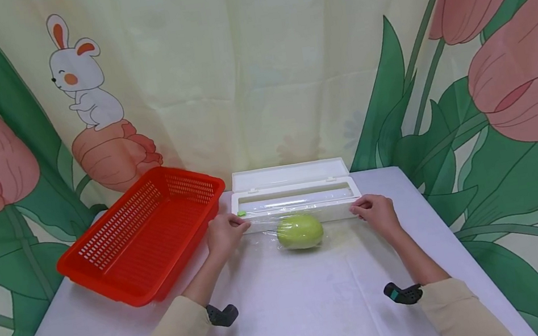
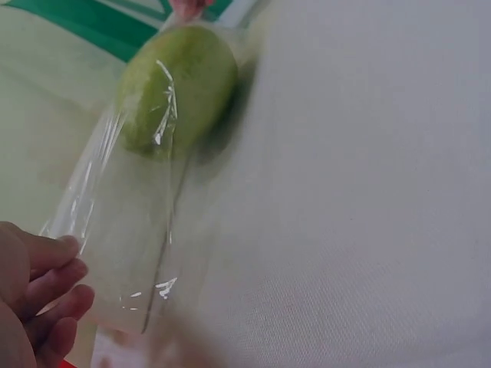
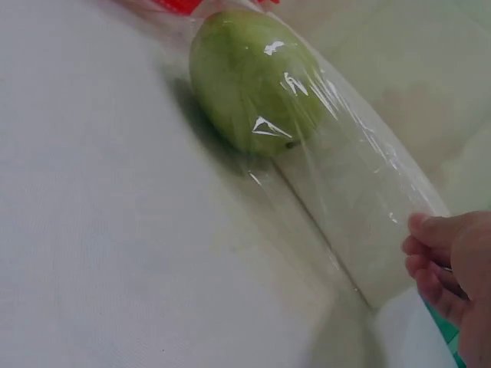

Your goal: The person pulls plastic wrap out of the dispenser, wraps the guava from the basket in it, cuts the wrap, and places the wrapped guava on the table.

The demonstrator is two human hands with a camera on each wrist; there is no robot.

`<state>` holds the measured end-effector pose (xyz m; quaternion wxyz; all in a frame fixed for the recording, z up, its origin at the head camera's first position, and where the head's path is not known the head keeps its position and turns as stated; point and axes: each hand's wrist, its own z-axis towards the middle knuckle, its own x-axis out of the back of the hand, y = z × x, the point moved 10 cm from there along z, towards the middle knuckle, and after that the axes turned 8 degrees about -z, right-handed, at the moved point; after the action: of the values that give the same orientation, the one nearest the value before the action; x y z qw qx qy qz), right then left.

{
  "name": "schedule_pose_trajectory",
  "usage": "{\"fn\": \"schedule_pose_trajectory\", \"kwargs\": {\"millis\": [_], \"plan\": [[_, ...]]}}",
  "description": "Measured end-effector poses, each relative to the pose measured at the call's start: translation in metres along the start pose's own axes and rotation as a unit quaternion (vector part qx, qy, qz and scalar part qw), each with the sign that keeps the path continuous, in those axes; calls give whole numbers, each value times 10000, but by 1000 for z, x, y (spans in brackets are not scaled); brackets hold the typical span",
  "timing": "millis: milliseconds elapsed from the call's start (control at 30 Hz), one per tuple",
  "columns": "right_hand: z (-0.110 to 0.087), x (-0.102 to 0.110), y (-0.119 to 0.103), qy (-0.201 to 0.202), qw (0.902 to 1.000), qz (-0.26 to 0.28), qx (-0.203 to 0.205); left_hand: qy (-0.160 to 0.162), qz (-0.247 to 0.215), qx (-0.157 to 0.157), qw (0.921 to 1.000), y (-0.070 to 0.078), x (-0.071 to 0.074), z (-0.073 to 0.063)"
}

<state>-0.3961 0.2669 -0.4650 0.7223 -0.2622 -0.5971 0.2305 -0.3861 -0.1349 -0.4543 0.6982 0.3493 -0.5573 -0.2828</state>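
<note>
A green mango (image 1: 300, 231) lies on the table in front of a white cling film dispenser (image 1: 301, 217) with its lid raised. Clear cling film (image 2: 123, 222) is draped over the mango and stretches out to both sides, its glints plain in the wrist views. My left hand (image 1: 225, 234) pinches the film's left corner between thumb and fingers, beside the dispenser's left end. At the opposite end, my right hand (image 1: 377, 213) pinches the right corner; the right wrist view shows the film (image 3: 368, 176) running taut from it to the mango.
To the left stands a red plastic basket (image 1: 150, 296) with perforated walls, close to my left forearm. A white cloth covers the table (image 1: 305, 312). Behind it hangs a curtain (image 1: 281, 74) printed with tulips and a rabbit.
</note>
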Motion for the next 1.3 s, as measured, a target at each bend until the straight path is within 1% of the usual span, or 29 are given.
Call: {"fn": "schedule_pose_trajectory", "kwargs": {"millis": [167,233,333,400,567,700,800,967,1033,1167,1300], "plan": [[2,-3,4,69,10000,-62,-5,130,101,28,9999,-3,1,0],[2,-4,6,129,9998,-124,-39,183,202,-49,9996,-2,0,0],[2,-2,6,321,9992,-218,-98,272,360,-229,9987,2,-2,1],[2,0,5,435,9986,-278,-112,321,405,-288,9982,4,-3,2],[2,2,-1,685,9967,-433,-18,455,360,-210,9981,4,-3,2],[4,6,-3,933,9939,-583,118,494,413,-218,9977,5,-2,3],[5,9,-3,1049,9924,-621,196,470,363,-177,9981,3,-1,3],[3,10,-4,1013,9932,-519,237,299,95,20,9995,-2,-2,3],[2,10,-4,986,9937,-503,203,250,16,40,9997,-3,-3,3],[-1,11,-3,918,9946,-451,166,216,-84,-4,9997,-3,-2,2],[-4,9,-7,743,9964,-354,200,174,-169,-165,9996,3,-3,-1]]}}
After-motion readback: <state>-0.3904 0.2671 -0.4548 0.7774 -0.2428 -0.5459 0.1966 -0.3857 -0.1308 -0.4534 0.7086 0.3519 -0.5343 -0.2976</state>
